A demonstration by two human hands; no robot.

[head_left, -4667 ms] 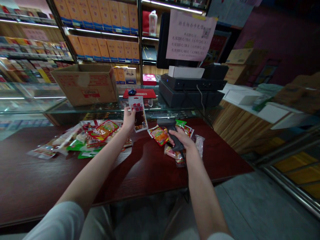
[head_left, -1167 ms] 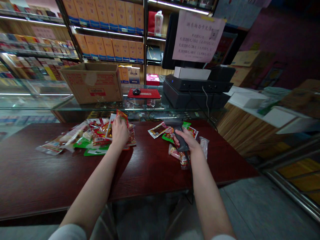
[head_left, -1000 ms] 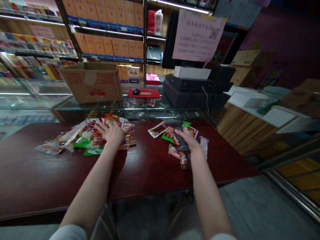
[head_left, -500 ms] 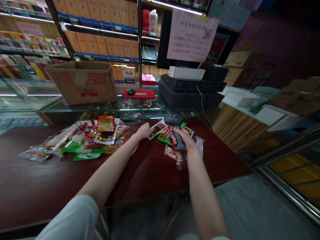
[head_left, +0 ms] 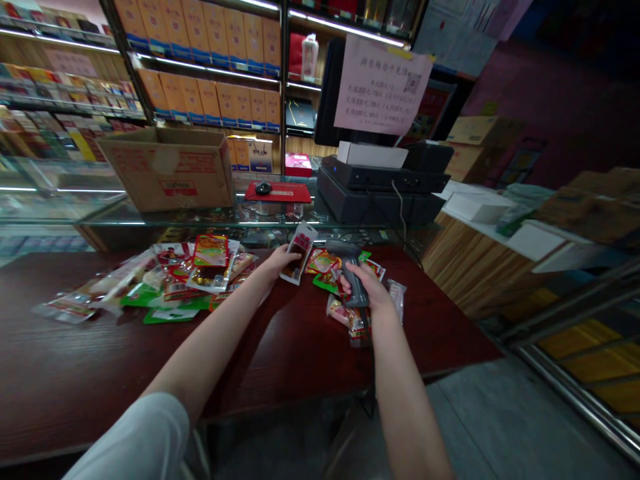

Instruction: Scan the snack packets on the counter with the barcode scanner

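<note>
My left hand (head_left: 277, 261) grips a snack packet (head_left: 300, 253) with a white top and dark contents by its left edge, tilted up above the table. In my right hand (head_left: 367, 283) is a dark barcode scanner (head_left: 356, 285), fingers wrapped round its handle and its head pointing left towards the packet. Beneath and around the scanner lie several snack packets (head_left: 345, 312), partly covered by my hand. To the left of my left forearm spreads a larger pile of snack packets (head_left: 173, 283), with a red and yellow one (head_left: 211, 250) on top.
The dark red table (head_left: 280, 353) meets a glass counter (head_left: 270, 217) at the back. On the counter stand an open cardboard box (head_left: 175, 187), a mouse (head_left: 263, 189) on a red mat, and black till equipment (head_left: 380, 193) below a monitor bearing a paper notice (head_left: 383, 90). The scanner's cord (head_left: 371, 360) hangs over the table's front edge.
The packet in my left hand has been raised and turned more upright, moving slightly left. My right hand keeps the scanner in nearly the same place, and its head now shows more clearly.
</note>
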